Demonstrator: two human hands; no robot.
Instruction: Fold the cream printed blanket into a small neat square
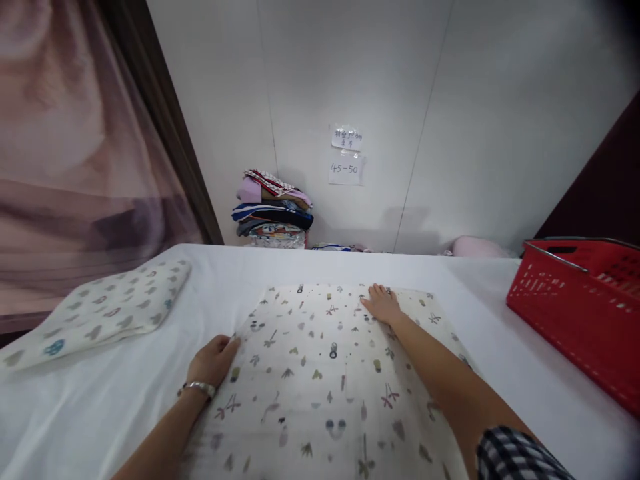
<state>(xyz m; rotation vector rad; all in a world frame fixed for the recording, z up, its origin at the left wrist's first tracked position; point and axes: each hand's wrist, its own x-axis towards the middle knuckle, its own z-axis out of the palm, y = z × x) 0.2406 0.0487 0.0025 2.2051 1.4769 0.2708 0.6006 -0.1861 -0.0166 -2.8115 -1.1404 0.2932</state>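
left hand [213,360], grip unclear, and spread right hand [383,305] touch flat, cream, leaf-printed cloth [310,357].

The spread cloth [310,373] is creamy white, scattered with small plant-like and rounded motifs in grey, olive, mauve and near-black, while the folded cloth [115,313] is off-white with rows of grey shapes and a few blue and reddish ones. Under both, the bench [215,280] is plain white, set off by a bright red basket [575,327], a black-and-white checked sleeve [520,457] and a silvery bracelet [200,388]. Behind, the fabric stack [273,213] mixes lilac, brown, black and white-striped blue against a pale grey wall [340,73], beside a dusty-pink curtain [55,120].
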